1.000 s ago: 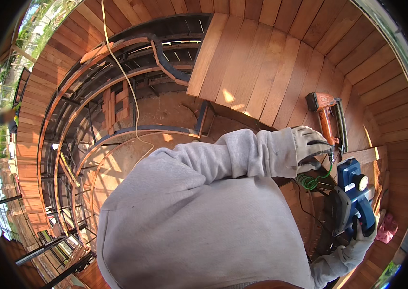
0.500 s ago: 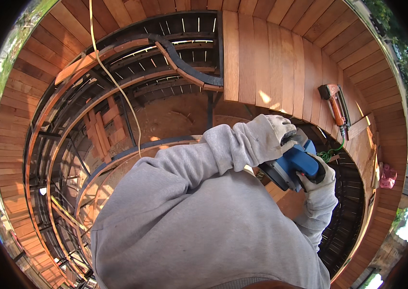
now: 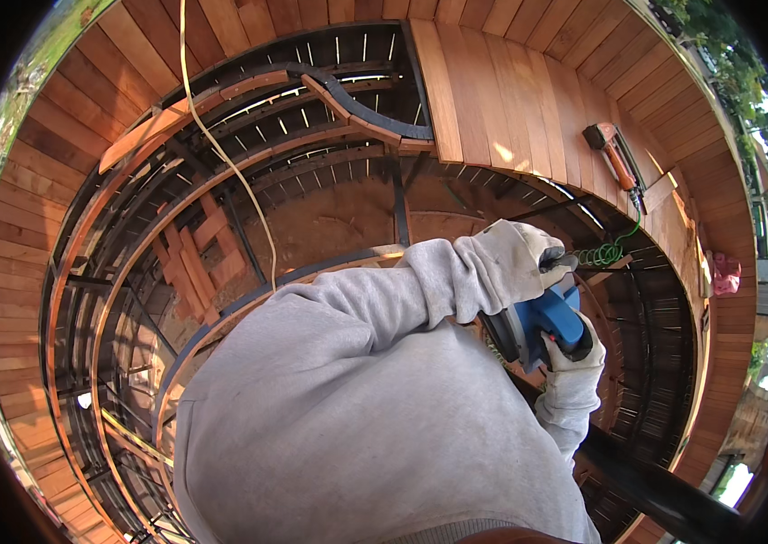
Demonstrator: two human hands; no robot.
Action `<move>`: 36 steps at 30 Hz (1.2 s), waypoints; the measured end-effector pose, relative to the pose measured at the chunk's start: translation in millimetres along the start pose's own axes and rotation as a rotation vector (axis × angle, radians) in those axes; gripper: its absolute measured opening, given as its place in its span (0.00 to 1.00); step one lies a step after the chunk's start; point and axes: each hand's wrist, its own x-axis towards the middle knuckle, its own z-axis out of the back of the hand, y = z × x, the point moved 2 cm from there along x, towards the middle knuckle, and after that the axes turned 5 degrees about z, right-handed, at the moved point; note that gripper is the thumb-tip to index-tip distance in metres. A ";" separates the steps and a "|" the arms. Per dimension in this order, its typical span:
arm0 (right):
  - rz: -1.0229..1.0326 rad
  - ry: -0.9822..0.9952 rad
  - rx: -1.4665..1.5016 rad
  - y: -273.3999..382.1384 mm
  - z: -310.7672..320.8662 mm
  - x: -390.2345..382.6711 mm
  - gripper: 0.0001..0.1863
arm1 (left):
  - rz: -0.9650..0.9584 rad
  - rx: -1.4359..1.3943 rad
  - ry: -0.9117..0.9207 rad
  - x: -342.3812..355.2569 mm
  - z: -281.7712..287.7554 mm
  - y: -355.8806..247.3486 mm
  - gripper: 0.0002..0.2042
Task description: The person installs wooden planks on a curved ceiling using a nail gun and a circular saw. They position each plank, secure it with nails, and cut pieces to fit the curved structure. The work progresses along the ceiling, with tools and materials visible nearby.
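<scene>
Both hands wear pale work gloves, below grey sweatshirt sleeves. My right hand [image 3: 583, 347] is closed around the rear handle of a blue handheld power tool [image 3: 549, 319] with a dark, flat lower part. The tool's exact kind is hard to make out. My left hand [image 3: 529, 258] reaches across my chest, its fingers curled at the tool's upper front end; part of that grip is hidden. Tool and hands are in front of my chest, over the open inside of a curved timber-and-metal frame [image 3: 415, 247].
An orange-and-black nail gun [image 3: 618, 161] lies on the plank decking [image 3: 497, 100], joined to a coiled green hose [image 3: 603, 255]. A pale cord [image 3: 237, 169] hangs across the left. Loose boards [image 3: 192, 263] lie inside the frame. A black bar [image 3: 660, 490] crosses the lower right.
The view has shifted, and the tool sits slightly further left and lower. My left hand has shifted up along its front end. The black bar has come into view at lower right.
</scene>
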 end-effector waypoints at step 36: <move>0.023 -0.022 0.209 106.4 -97.1 34.9 0.39 | 0.035 -0.007 0.032 28.2 94.3 44.6 0.15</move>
